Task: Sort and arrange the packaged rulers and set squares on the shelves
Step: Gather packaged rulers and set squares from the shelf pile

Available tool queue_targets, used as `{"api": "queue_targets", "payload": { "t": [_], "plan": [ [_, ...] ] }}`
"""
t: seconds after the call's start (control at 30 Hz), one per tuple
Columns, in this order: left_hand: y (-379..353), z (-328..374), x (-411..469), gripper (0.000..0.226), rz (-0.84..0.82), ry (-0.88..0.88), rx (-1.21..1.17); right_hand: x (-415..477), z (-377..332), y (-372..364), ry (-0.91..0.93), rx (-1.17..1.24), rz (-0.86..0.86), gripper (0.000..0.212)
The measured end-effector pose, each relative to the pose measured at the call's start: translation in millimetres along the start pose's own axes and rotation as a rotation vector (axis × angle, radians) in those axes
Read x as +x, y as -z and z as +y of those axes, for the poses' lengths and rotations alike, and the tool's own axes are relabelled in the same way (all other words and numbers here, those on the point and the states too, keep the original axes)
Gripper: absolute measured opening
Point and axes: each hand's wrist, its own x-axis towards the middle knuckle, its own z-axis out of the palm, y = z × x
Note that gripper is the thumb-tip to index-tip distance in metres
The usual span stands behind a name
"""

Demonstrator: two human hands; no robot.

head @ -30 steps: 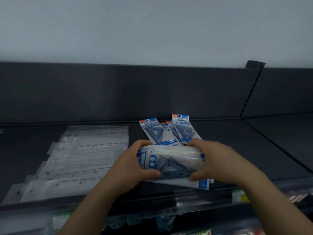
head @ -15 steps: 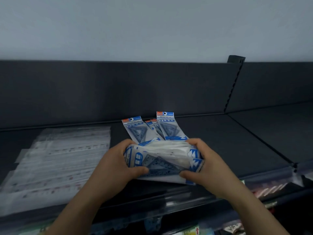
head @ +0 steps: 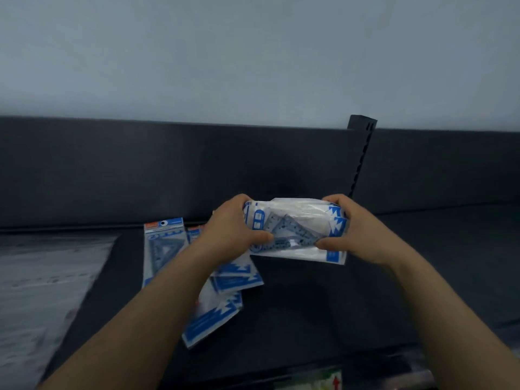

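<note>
A bundle of packaged set squares (head: 295, 229), blue and white in clear plastic, is held sideways above the dark shelf (head: 337, 305). My left hand (head: 230, 226) grips its left end and my right hand (head: 354, 229) grips its right end, thumbs in front. Under my left forearm several more set square packs (head: 166, 249) lie fanned out flat on the shelf, partly hidden by the arm. At the far left a spread of clear packaged rulers (head: 42, 282) lies on the same shelf.
The shelf's dark back panel (head: 140, 170) rises behind everything, with a slotted upright post (head: 361, 153) to the right of my hands. A further shelf bay (head: 464, 249) continues on the right. Coloured goods (head: 323, 382) show on a lower level at the bottom edge.
Both hands carried the bundle up and to the right, away from the fanned packs. The view shifted, so the ruler spread now sits further left.
</note>
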Motion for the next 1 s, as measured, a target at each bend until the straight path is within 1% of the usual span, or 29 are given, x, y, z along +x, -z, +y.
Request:
{"api": "queue_targets", "payload": {
  "t": [0.17, 0.27, 0.33, 0.4, 0.47, 0.53, 0.57, 0.6, 0.67, 0.73, 0.77, 0.87, 0.97, 1.0],
  "plan": [
    [-33.6, -2.2, 55.1, 0.045, -0.06, 0.18, -0.047, 73.4, 46.3, 22.1, -0.04, -0.033, -0.142, 0.062],
    [-51.8, -10.3, 76.4, 0.049, -0.046, 0.262, -0.07, 104.3, 67.5, 20.6, -0.052, -0.054, -0.21, 0.061],
    [-60.8, -14.3, 86.1, 0.054, -0.048, 0.293, -0.053, 116.4, 78.7, 18.2, -0.051, -0.063, -0.239, 0.06],
    [-64.7, -16.7, 93.3, 0.065, -0.049, 0.287, -0.018, 124.5, 86.1, 17.5, -0.047, -0.097, -0.276, 0.061],
    [-63.9, -15.1, 98.3, 0.085, -0.069, 0.242, 0.098, 130.2, 88.3, 18.7, -0.048, -0.162, -0.319, 0.064],
    [-63.7, -12.9, 102.5, 0.104, -0.086, 0.166, 0.353, 134.8, 87.0, 18.2, -0.042, -0.255, -0.344, 0.071],
    [-65.6, -12.6, 104.6, 0.106, -0.079, 0.115, 0.488, 136.7, 85.9, 16.9, -0.039, -0.297, -0.345, 0.076],
    [-68.6, -12.0, 106.2, 0.103, -0.071, 0.063, 0.595, 138.1, 84.2, 14.5, -0.035, -0.322, -0.342, 0.079],
    [-78.0, -15.8, 108.6, 0.087, -0.072, -0.022, 0.754, 138.9, 81.4, 5.7, -0.01, -0.379, -0.33, 0.077],
    [-89.2, -23.0, 108.2, 0.073, -0.07, -0.086, 0.881, 137.9, 82.6, -5.7, 0.044, -0.545, -0.28, 0.073],
    [-93.9, -27.3, 107.1, 0.07, -0.08, -0.101, 0.919, 135.8, 84.1, -11.6, 0.081, -0.632, -0.242, 0.072],
    [-101.1, -34.5, 100.8, 0.07, -0.166, -0.068, 0.88, 127.1, 92.3, -25.5, 0.166, -0.76, -0.179, 0.073],
    [-101.7, -33.0, 93.4, 0.072, -0.254, -0.042, 0.846, 118.4, 98.4, -27.6, 0.156, -0.748, -0.199, 0.077],
    [-101.2, -31.4, 90.9, 0.073, -0.274, -0.043, 0.849, 115.3, 98.2, -25.6, 0.16, -0.754, -0.194, 0.082]
  ]
}}
